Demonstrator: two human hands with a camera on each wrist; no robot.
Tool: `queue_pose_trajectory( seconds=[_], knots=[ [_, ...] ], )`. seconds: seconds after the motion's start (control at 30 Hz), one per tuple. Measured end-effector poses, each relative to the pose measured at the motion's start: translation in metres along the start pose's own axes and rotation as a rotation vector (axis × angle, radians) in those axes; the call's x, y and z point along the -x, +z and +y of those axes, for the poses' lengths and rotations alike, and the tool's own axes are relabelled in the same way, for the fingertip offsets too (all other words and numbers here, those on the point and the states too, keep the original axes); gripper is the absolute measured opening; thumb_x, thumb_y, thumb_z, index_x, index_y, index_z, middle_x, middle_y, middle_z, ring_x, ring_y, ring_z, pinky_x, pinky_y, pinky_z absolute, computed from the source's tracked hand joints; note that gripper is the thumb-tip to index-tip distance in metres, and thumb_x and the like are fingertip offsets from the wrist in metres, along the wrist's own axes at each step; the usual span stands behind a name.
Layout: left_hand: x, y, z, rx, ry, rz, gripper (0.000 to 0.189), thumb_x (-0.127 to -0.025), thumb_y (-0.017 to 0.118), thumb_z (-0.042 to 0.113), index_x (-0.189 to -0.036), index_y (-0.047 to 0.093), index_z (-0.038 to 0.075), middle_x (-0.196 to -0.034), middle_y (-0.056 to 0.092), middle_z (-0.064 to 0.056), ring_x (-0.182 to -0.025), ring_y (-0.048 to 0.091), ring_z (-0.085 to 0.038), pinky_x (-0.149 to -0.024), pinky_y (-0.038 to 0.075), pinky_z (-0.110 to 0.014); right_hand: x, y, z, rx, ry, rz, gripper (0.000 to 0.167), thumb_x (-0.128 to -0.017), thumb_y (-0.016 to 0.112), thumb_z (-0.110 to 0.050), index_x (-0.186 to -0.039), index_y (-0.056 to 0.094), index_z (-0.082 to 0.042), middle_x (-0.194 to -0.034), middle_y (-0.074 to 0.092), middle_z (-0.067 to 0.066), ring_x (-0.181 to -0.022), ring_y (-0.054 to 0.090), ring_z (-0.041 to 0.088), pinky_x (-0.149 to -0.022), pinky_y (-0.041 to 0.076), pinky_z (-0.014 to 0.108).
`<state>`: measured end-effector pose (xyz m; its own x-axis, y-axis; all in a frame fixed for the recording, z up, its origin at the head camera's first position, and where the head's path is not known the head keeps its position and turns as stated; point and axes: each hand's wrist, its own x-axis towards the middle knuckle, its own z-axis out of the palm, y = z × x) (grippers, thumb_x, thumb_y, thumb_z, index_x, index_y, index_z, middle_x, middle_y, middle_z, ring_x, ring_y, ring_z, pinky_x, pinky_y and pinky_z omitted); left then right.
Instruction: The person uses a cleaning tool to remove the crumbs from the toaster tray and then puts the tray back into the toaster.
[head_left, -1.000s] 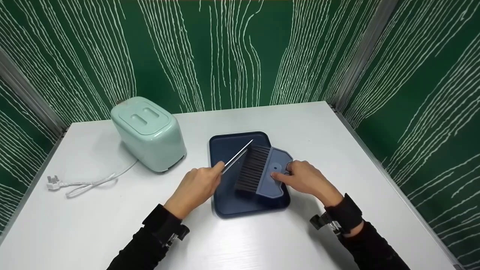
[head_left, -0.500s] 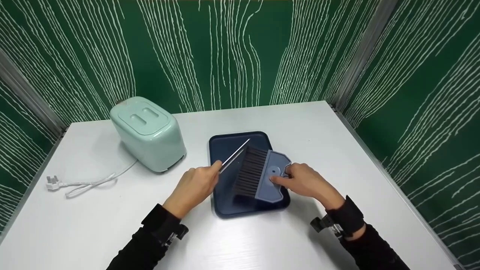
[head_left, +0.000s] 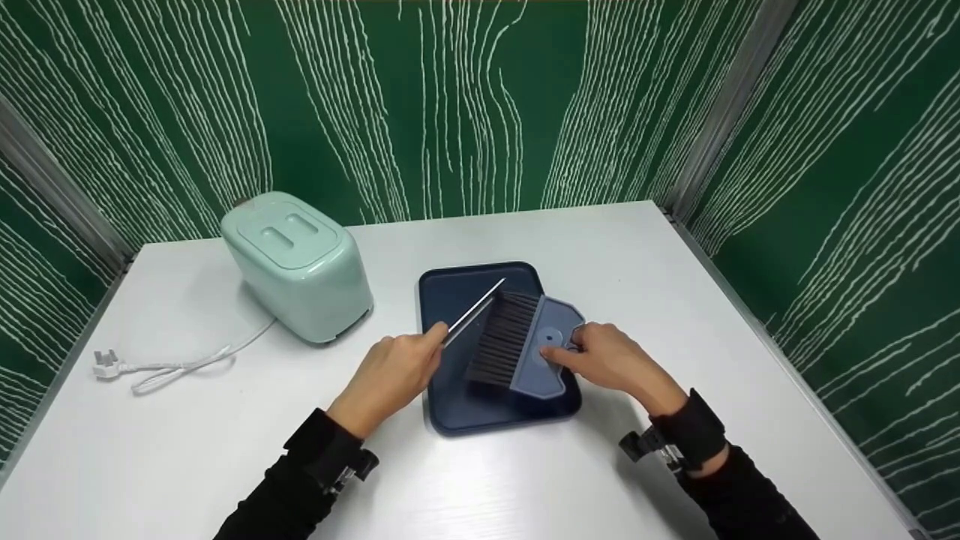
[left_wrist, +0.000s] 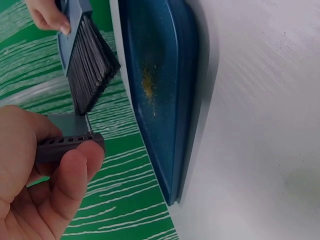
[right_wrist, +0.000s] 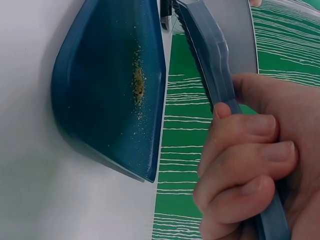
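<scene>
My left hand (head_left: 394, 375) pinches the dark slotted edge of a thin metal crumb tray (head_left: 480, 306), tilted steeply above a navy serving tray (head_left: 450, 409). My right hand (head_left: 611, 356) grips the blue-grey body of a hand brush (head_left: 531, 367) with dark bristles. In the head view the bristles lie against or very near the crumb tray's right face. The left wrist view has the bristle tips close to the crumb tray (left_wrist: 70, 122); contact is hard to tell. Yellowish crumbs (right_wrist: 139, 85) lie in a small heap on the navy tray in the right wrist view.
A mint-green toaster (head_left: 300, 270) stands at the back left of the white table (head_left: 420, 487). Its white cord and plug (head_left: 109, 366) lie to the left. Green panels with white lines enclose the back and sides.
The brush slid a little toward me along the crumb tray, then back away again. The crumb tray shifted slightly left and returned. Both hands keep their holds.
</scene>
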<state>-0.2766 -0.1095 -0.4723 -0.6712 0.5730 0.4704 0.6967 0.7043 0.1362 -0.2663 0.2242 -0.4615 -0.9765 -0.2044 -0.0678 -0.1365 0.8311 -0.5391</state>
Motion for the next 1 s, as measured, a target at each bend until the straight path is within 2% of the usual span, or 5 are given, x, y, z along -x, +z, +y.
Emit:
queue_pose_trajectory(
  seconds=[0.23, 0.4, 0.7, 1.0],
  knots=[
    [0.000, -0.001, -0.001, 0.013, -0.005, -0.006, 0.016, -0.102, 0.069, 0.010, -0.101, 0.053, 0.010, -0.058, 0.058, -0.004, -0.047, 0.052, -0.019, -0.042, 0.040, -0.035, 0.002, 0.002, 0.001, -0.021, 0.011, -0.048, 0.056, -0.098, 0.071, -0.053, -0.063, 0.042, -0.020, -0.059, 0.036, -0.009, -0.057, 0.037, 0.011, -0.055, 0.028, 0.026],
    [0.000, 0.000, -0.005, 0.016, -0.017, 0.001, 0.015, -0.102, 0.068, 0.009, -0.101, 0.053, 0.010, -0.058, 0.058, -0.005, -0.046, 0.052, -0.020, -0.042, 0.038, -0.036, 0.005, 0.002, -0.003, -0.028, 0.005, -0.057, 0.056, -0.098, 0.070, -0.054, -0.064, 0.041, -0.020, -0.060, 0.035, -0.010, -0.058, 0.036, 0.011, -0.055, 0.027, 0.026],
    [0.002, 0.002, -0.008, 0.004, -0.020, 0.012, 0.014, -0.102, 0.068, 0.009, -0.103, 0.053, 0.010, -0.058, 0.059, -0.006, -0.045, 0.054, -0.022, -0.041, 0.039, -0.037, 0.009, 0.001, -0.009, -0.024, -0.044, -0.007, 0.058, -0.098, 0.071, -0.053, -0.063, 0.038, -0.021, -0.060, 0.029, -0.011, -0.057, 0.031, 0.009, -0.055, 0.023, 0.025],
    [0.000, 0.000, -0.003, 0.021, 0.001, 0.013, 0.016, -0.102, 0.069, 0.009, -0.100, 0.053, 0.010, -0.058, 0.056, -0.003, -0.047, 0.048, -0.017, -0.042, 0.036, -0.033, 0.002, 0.001, -0.002, 0.001, 0.007, 0.037, 0.060, -0.099, 0.071, -0.053, -0.062, 0.036, -0.022, -0.059, 0.026, -0.010, -0.056, 0.028, 0.010, -0.056, 0.022, 0.026]
  ],
)
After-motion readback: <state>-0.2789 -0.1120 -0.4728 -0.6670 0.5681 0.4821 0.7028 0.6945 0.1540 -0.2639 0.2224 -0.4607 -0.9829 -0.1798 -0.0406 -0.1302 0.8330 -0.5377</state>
